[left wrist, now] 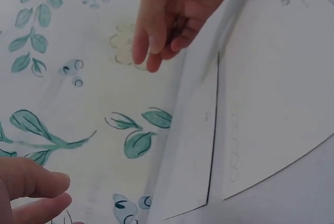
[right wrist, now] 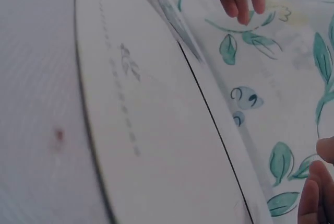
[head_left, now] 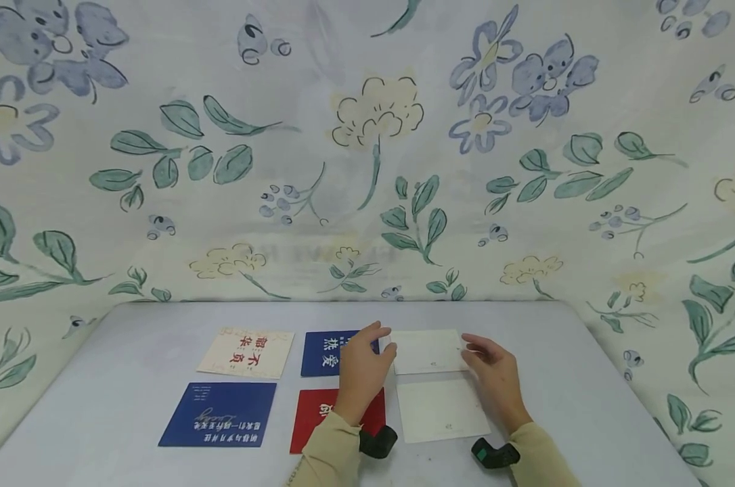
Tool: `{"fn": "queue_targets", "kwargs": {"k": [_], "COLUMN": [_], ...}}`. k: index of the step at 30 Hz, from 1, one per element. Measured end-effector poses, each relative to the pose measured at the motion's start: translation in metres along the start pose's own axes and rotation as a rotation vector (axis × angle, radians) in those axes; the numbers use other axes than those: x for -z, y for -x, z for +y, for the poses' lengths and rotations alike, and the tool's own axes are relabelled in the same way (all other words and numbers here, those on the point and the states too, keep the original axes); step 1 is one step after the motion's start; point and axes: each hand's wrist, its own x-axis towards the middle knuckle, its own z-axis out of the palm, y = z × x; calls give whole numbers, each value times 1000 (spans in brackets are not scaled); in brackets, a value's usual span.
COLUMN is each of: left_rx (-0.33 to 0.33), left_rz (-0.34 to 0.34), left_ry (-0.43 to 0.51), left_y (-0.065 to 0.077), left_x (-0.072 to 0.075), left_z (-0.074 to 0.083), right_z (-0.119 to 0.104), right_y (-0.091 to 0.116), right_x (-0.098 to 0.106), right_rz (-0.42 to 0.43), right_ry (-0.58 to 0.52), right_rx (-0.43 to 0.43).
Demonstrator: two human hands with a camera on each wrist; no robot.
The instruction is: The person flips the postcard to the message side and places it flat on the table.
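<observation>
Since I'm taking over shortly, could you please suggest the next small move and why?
Probably draw the left hand and right hand back: neither grips anything, and the upper white card lies flat between them, just beyond the lower white card.

Head view: your left hand (head_left: 365,372) partly hides the far blue card (head_left: 320,362) and the red card (head_left: 308,418); print on the white cards (head_left: 427,346) is too small to read. Bottom edge crops your sleeves (head_left: 331,448).

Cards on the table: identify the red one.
The red card is the middle column's nearer one, partly behind the left sleeve; the others are blue or pale.
</observation>
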Motion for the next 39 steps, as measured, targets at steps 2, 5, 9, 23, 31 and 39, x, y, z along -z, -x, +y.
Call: {"fn": "queue_targets", "kwargs": {"k": [2, 5, 9, 23, 31, 39], "left_rx": [8, 29, 15, 19, 69, 143], "left_rz": [3, -4, -10, 20, 37, 29], "left_ry": [14, 19, -5, -104, -137, -201], "left_y": [-1, -2, -3, -4, -10, -11], "left_x": [6, 14, 23, 63, 80, 86], "left_z": [1, 2, 4, -2, -13, -21], "right_z": [-5, -13, -23, -58, -69, -72], "right_y": [1, 3, 6, 11, 15, 17], "right_x": [-1, -2, -3, -38, -65, -91], "right_rz": [-15, -31, -43, -95, -146, -145], "right_ry": [-27, -34, -24, -128, -129, -117], "right_rx": [10, 9, 16, 38, 20, -14]}}
